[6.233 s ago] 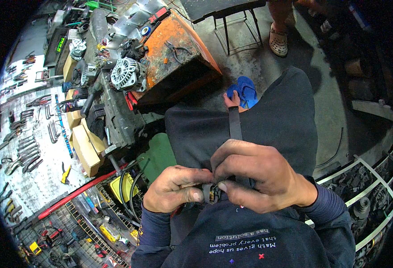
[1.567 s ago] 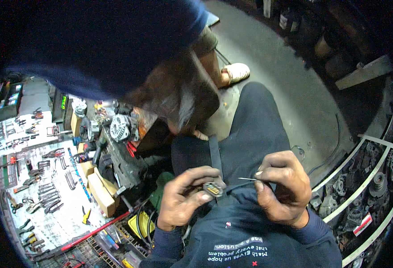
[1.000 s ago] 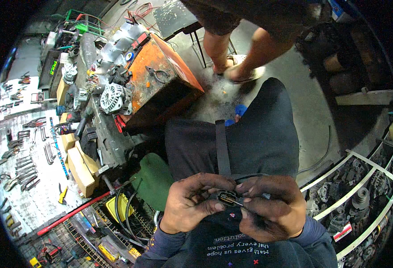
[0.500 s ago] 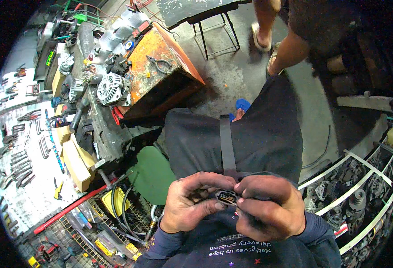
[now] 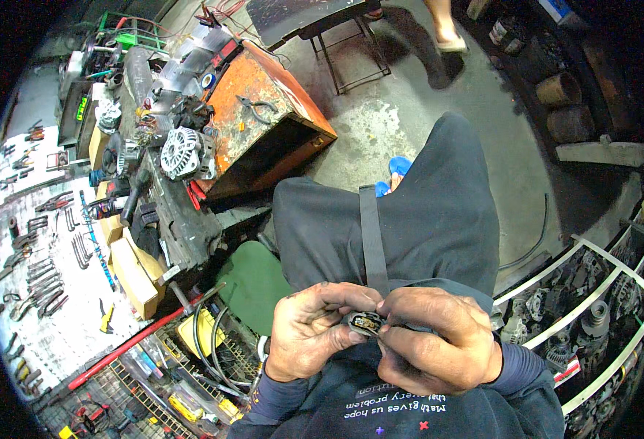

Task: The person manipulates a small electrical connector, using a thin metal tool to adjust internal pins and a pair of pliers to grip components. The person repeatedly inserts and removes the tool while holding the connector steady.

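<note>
Above my lap, my left hand (image 5: 314, 329) pinches a small dark oval part (image 5: 366, 323) between thumb and fingers. It has a pale rim and yellowish, metal-looking bits inside, somewhat like an electrical connector. From the other side my right hand (image 5: 439, 336) is closed, its thumb and fingertips pressed at the part's right end. Whether something tiny sits between those right fingertips is hidden. The fingers of both hands almost meet over the part.
Left of me stands a rusty orange metal box (image 5: 292, 95) with pliers (image 5: 256, 110) on it, beside an alternator (image 5: 183, 152). Hand tools lie on a white surface (image 5: 80, 293). A green stool seat (image 5: 249, 285) is near my left arm. A white-framed rack (image 5: 570, 318) holds metal parts at right.
The person ahead has stepped away, leaving only one lower leg in view. My hands keep their grip, and the part has shifted slightly left and turned a little.
</note>
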Action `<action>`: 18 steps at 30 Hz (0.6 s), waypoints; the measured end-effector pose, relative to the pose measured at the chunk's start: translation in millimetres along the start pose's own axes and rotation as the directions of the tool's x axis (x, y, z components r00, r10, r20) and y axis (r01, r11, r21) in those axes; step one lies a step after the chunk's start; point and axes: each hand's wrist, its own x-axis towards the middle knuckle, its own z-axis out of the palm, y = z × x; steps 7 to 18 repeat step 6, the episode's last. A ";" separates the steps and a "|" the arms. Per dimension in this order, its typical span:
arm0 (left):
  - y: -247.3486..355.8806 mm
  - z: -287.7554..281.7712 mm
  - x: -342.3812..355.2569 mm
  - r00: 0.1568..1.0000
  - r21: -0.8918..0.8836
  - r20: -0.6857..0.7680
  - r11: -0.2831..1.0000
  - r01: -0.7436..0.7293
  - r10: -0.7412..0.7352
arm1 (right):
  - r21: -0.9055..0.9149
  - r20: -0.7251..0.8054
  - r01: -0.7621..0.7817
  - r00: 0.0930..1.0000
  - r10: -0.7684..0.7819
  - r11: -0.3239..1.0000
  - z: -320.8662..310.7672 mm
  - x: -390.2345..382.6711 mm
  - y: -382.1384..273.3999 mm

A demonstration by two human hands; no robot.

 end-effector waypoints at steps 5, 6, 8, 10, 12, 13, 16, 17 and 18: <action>-2.2 1.3 0.9 1.000 0.025 0.004 1.000 -0.007 0.007 | -0.006 -0.026 0.003 1.000 -0.003 1.000 1.7 -4.5 2.7; -2.8 0.2 0.1 1.000 0.035 0.009 0.999 -0.011 0.010 | -0.001 -0.027 0.000 1.000 0.000 1.000 2.1 -5.5 2.9; -2.8 0.2 0.1 1.000 0.035 0.009 0.999 -0.011 0.010 | -0.001 -0.027 0.000 1.000 0.000 1.000 2.1 -5.5 2.9; -2.8 0.2 0.1 1.000 0.035 0.009 0.999 -0.011 0.010 | -0.001 -0.027 0.000 1.000 0.000 1.000 2.1 -5.5 2.9; -2.8 0.2 0.1 1.000 0.035 0.009 0.999 -0.011 0.010 | -0.001 -0.027 0.000 1.000 0.000 1.000 2.1 -5.5 2.9; -2.8 0.2 0.1 1.000 0.035 0.009 0.999 -0.011 0.010 | -0.001 -0.027 0.000 1.000 0.000 1.000 2.1 -5.5 2.9; -2.8 0.2 0.1 1.000 0.035 0.009 0.999 -0.011 0.010 | -0.001 -0.027 0.000 1.000 0.000 1.000 2.1 -5.5 2.9; -2.8 0.2 0.1 1.000 0.035 0.009 0.999 -0.011 0.010 | -0.001 -0.027 0.000 1.000 0.000 1.000 2.1 -5.5 2.9; -2.8 0.2 0.1 1.000 0.035 0.009 0.999 -0.011 0.010 | -0.001 -0.027 0.000 1.000 0.000 1.000 2.1 -5.5 2.9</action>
